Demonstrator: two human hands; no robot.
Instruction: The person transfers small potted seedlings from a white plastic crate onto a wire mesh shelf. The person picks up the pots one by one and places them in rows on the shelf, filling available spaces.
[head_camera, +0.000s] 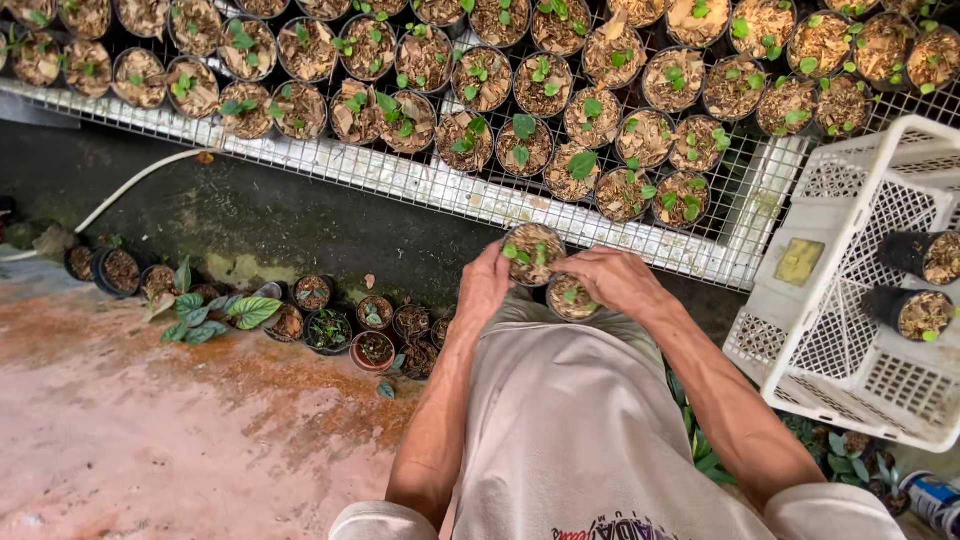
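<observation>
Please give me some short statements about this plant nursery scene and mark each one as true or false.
1. The left hand touches a small round black pot with a green seedling. True.
2. The right hand rests inside the white plastic lattice crate. False: it is at a second small black pot, well left of the crate.
3. The white crate holds two black pots lying on their sides. True.
4. The white wire mesh bench carries no pots. False: many pots with bark chips stand on it in rows.
5. A white hose runs below the bench at the left. True.
</observation>
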